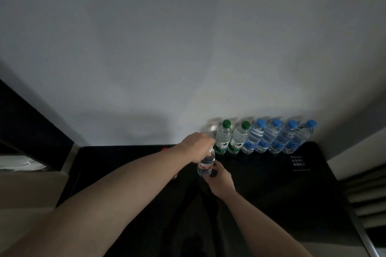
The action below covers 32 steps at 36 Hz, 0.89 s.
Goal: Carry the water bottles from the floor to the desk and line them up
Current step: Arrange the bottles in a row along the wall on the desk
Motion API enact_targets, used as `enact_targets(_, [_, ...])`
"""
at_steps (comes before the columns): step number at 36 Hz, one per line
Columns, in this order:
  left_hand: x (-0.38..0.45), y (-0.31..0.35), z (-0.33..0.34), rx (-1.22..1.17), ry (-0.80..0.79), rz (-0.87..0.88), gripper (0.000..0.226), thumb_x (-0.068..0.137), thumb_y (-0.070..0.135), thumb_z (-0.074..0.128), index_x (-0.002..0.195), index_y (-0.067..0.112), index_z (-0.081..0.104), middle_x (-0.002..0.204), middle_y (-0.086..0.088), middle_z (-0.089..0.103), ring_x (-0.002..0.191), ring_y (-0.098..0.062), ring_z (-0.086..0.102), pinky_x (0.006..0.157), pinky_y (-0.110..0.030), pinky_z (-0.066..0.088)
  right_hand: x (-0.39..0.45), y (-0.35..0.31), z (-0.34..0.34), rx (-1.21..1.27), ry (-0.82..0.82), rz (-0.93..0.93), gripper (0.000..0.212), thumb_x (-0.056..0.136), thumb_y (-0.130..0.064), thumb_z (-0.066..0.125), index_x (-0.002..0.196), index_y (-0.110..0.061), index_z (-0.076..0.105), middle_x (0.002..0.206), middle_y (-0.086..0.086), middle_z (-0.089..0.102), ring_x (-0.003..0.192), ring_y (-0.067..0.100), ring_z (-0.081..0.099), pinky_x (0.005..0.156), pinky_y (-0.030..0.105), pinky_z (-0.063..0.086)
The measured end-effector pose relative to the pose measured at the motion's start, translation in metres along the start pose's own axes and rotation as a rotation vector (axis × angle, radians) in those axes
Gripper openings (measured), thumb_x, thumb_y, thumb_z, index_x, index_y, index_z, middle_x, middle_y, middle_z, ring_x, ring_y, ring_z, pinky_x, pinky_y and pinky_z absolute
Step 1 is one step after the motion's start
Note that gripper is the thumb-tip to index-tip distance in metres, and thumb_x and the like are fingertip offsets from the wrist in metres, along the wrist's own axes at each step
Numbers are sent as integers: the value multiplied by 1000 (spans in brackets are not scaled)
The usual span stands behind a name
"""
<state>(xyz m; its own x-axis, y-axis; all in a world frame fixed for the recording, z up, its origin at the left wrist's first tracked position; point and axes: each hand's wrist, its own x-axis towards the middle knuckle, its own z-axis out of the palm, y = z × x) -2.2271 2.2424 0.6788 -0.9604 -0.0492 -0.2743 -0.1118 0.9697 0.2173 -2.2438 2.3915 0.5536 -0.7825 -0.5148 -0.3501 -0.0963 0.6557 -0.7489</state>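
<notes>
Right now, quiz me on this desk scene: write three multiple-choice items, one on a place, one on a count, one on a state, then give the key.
1. Where does the row of bottles stand?
A. Along the wall at the back of the black desk
B. On the floor
C. At the desk's front edge

2. How many bottles in that row have blue caps?
A. Two
B. Four
C. Six

3. What is happening to the red-labelled bottle?
A. It lies alone on the desk
B. It stands in the row
C. Both hands hold it

Key: 1 A, the row touches the wall behind the dark desktop. 2 B, four blue caps sit to the right of two green-capped bottles. 3 C, the left hand grips its top and the right hand holds its base, just left of the row.
</notes>
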Motion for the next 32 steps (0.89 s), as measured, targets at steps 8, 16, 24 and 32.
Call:
enact_targets(8, [20,-11,3,-96,66,-139,23,99,30,61,108,10,64,108,-9,61,89,-21,58,77,-33,47,30,-12,0,82,49,62,36,90,-40,65,123,-27,59,96,-10,61,87,12,58,76,30,47])
enact_targets(16, [54,-17,-3,-186,172,-233,23,95,26,67,105,5,69,110,-13,67,100,-30,63,90,-40,53,53,-11,-2,110,116,85,29,92,-44,61,116,-29,62,93,-11,65,86,13,61,80,35,53])
enact_targets(24, [75,-15,0,-170,237,-229,11,90,10,72,100,7,73,105,-11,69,97,-27,65,88,-38,54,69,-10,-4,231,100,143,35,94,-39,62,127,-27,62,90,-14,58,86,10,56,81,28,47])
enact_targets(32, [85,-20,1,-199,268,-205,20,88,12,75,108,10,72,113,-9,67,104,-26,61,90,-35,50,84,-12,-2,430,55,241,29,89,-49,64,112,-31,66,94,-1,71,89,20,69,85,45,59])
